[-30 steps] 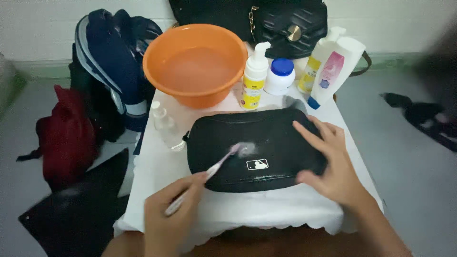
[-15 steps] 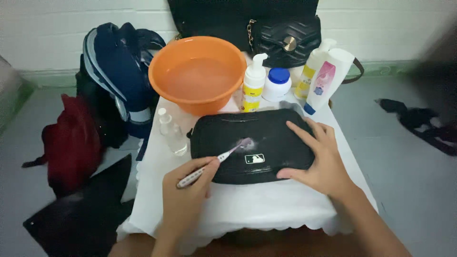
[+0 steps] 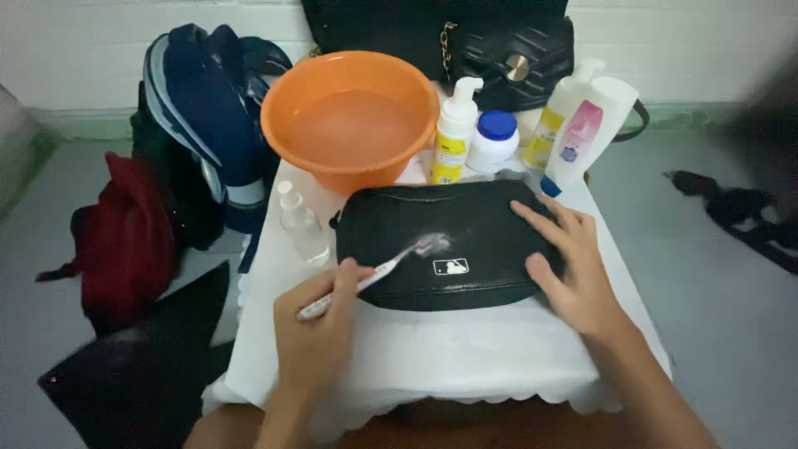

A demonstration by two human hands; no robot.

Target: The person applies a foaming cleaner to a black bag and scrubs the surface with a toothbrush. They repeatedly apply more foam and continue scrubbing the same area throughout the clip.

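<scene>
Water fills the big round orange plastic basin (image 3: 349, 125) at the far edge of the small table under its white scalloped cloth (image 3: 432, 353), and that is the largest hazard: the basin sits just beyond the flat black zipped fabric pouch (image 3: 445, 245), so a hard forward push could probably nudge it and slop water over the cloth and onto the blue-and-white backpack (image 3: 208, 125) and red bag (image 3: 120, 241) on the floor to the left. The pouch lies flat in the middle of the table, near the person, and could slide if its anchor slips; the right hand (image 3: 569, 266) lies open, palm down, fingers spread over its right end, pressing rather than gripping. The left hand (image 3: 320, 328) is closed around the handle of a slim white-and-pink toothbrush (image 3: 374, 274), its bristles resting in a whitish foamy patch on the pouch just left of a small white logo. Wide sweeps could likely tip the white-and-yellow pump bottle (image 3: 453, 133), the white jar with a blue lid (image 3: 493, 141) or the small clear bottle (image 3: 301, 224) standing just left of the pouch. Heavy scrubbing might also scuff the logo.
</scene>
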